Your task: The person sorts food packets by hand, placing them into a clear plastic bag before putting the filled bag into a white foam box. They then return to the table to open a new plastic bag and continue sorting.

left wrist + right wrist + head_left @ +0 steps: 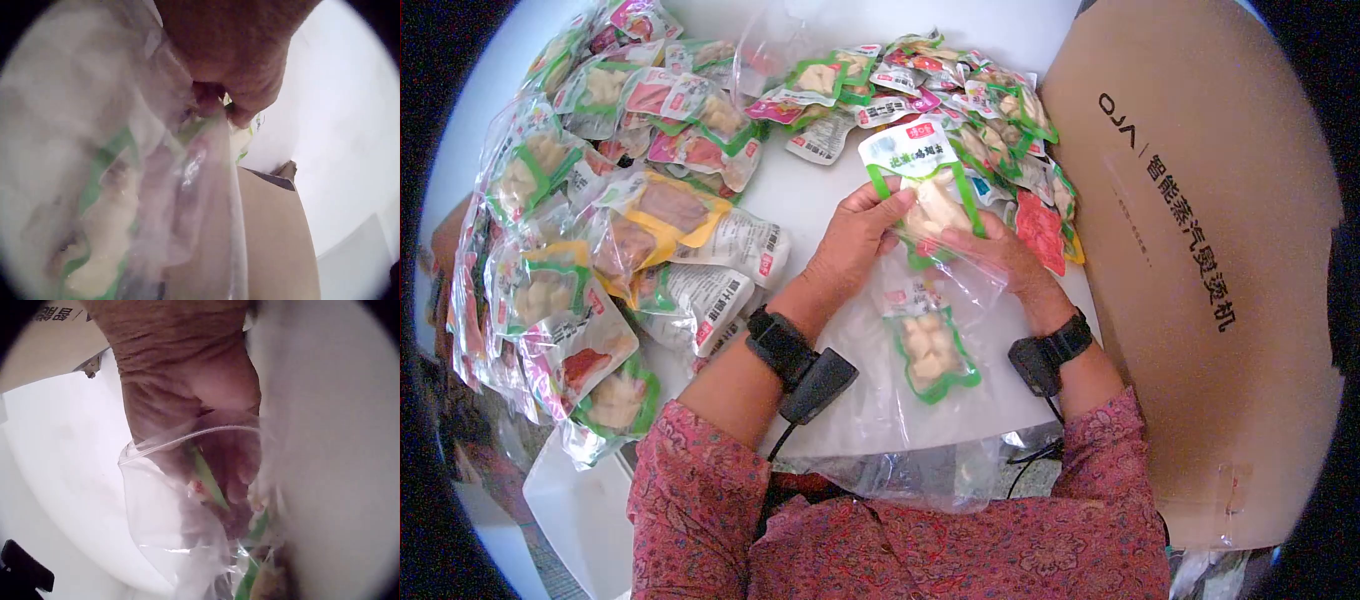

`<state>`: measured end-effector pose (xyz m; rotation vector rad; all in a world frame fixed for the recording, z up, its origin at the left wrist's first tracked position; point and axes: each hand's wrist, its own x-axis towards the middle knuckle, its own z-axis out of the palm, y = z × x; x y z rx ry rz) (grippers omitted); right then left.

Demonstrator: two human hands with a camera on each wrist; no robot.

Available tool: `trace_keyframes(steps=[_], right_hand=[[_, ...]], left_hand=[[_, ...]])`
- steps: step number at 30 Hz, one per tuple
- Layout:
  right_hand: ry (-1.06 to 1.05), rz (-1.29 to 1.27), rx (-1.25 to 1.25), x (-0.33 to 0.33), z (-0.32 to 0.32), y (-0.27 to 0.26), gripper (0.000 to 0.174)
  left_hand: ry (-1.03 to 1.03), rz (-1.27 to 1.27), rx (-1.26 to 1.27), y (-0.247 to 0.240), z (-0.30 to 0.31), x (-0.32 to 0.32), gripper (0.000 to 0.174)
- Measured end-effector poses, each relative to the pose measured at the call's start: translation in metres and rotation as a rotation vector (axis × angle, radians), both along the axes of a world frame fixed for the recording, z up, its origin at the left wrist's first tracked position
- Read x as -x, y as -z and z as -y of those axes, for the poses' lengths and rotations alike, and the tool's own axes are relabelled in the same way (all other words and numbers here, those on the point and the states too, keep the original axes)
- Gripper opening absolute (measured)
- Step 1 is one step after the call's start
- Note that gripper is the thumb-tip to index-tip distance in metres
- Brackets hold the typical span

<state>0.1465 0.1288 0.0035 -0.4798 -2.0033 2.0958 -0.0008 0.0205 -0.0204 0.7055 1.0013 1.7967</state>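
Pinching the green-edged food pouch by its sides, fingers of left hand and right hand curled, at the clear zip bag's mouth, I'd best keep that spread and ease it in flat.

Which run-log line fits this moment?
left hand: grips white, green-edged plastic food packet | right hand: grips same packet | clear plastic bag: second green-edged packet inside | right side: brown cardboard box

The shirt was red with florals; beyond its sleeves, black straps carried black boxes trailing thin cables.
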Motion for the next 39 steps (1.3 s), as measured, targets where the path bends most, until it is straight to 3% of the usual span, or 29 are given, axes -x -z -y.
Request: trace_keyframes(steps=[7, 14, 16, 17, 19, 25, 32, 39], right_hand=[[-0.123, 0.041, -0.042, 0.001, -0.006, 0.006, 0.039], [-0.166, 0.088, -0.03, 0.0, -0.015, 0.011, 0.042], [-0.176, 0.191, -0.258, -0.002, -0.019, 0.009, 0.043], [-0.176, 0.193, -0.257, -0.003, -0.018, 0.009, 0.043], [-0.081, 0.103, -0.205, -0.005, -0.013, 0.005, 0.044], [0.119, -0.151, -0.368, 0.004, -0.017, 0.011, 0.04], [0.151, -0.248, -0.314, 0.008, -0.011, 0.011, 0.024], [0.144, -0.263, -0.341, 0.008, -0.012, 0.011, 0.026]], left_hand=[[-0.015, -0.077, 0.041, 0.001, 0.0, 0.005, 0.007], [-0.011, -0.075, 0.029, 0.008, -0.003, 0.004, 0.012], [0.029, -0.059, 0.034, 0.002, 0.002, 0.003, 0.014], [0.029, -0.057, 0.034, -0.001, 0.003, 0.003, 0.014], [0.104, -0.197, 0.161, -0.004, 0.005, 0.005, 0.016], [0.188, -0.201, 0.05, 0.006, -0.001, 0.001, 0.02], [0.199, -0.253, 0.142, 0.009, 0.0, 0.002, 0.022], [0.173, -0.227, 0.178, 0.004, 0.003, 0.0, 0.022]])
